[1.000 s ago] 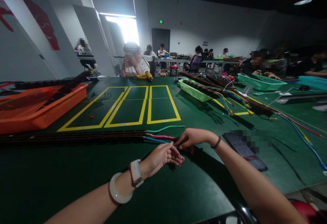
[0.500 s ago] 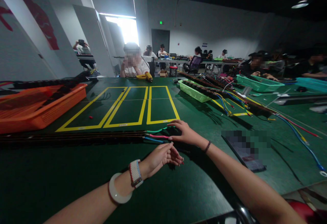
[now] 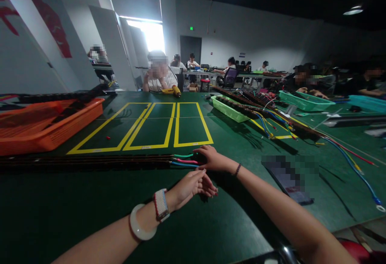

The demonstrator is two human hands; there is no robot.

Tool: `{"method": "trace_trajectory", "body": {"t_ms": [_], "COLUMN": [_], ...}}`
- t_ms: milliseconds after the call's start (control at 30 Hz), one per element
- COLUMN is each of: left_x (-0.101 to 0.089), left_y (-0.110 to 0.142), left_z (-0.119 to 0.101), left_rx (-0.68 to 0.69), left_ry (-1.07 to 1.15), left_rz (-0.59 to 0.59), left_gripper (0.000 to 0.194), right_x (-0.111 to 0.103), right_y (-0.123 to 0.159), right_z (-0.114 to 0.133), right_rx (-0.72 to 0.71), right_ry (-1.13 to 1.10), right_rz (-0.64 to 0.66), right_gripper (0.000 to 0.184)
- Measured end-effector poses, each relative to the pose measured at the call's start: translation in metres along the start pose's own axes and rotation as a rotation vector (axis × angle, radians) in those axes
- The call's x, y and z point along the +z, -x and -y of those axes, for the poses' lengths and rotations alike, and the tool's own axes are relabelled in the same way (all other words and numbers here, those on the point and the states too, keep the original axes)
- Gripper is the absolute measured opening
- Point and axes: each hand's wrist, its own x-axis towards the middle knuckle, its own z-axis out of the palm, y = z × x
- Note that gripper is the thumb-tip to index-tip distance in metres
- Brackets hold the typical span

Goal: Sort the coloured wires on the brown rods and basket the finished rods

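A long dark sleeved cable bundle (image 3: pixel 90 162) lies across the table in front of me. From its right end come a green wire (image 3: pixel 183 155), a red wire (image 3: pixel 187 161) and a blue wire (image 3: pixel 184 164). My right hand (image 3: pixel 214 158) curls over the free ends of these wires, fingers toward the green one and thumb low by the blue one; the tips are hidden behind it. Just below, my left hand (image 3: pixel 191 187) is turned palm to the right, thumb apart from loosely bent fingers, with nothing visible in it. Its thumb is close to the blue wire.
An orange basket (image 3: pixel 75 125) with dark cable bundles stands at left. Yellow tape frames (image 3: pixel 170 125) mark the table. A light green basket (image 3: pixel 230 110) and more wired bundles lie at right. A phone-like dark slab (image 3: pixel 286 183) rests near my right forearm. A person sits opposite, behind a yellow heat gun (image 3: pixel 175 91).
My right hand has moved slightly left and down, and its fingers have drawn in over the wire ends. More of the blue wire shows. My left hand has barely moved.
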Motion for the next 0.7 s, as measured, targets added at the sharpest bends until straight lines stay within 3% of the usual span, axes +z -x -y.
{"method": "trace_trajectory", "body": {"t_ms": [367,533,700], "left_x": [-0.008,-0.010,-0.009], "left_y": [-0.005,-0.007,-0.009], "left_z": [-0.001,-0.003,-0.005], "left_rx": [-0.074,-0.139,-0.097], "left_ry": [0.238,0.389,0.510], "left_rz": [0.009,0.008,-0.037], "left_gripper": [0.034,0.038,0.033], "right_x": [-0.011,-0.015,-0.017], "right_y": [-0.021,-0.016,-0.011], "right_z": [0.009,0.018,0.032], "right_rx": [-0.010,0.083,0.130], "right_ry": [-0.078,-0.120,0.086], "right_rz": [0.163,0.162,0.094], "right_gripper": [0.029,0.026,0.016]}}
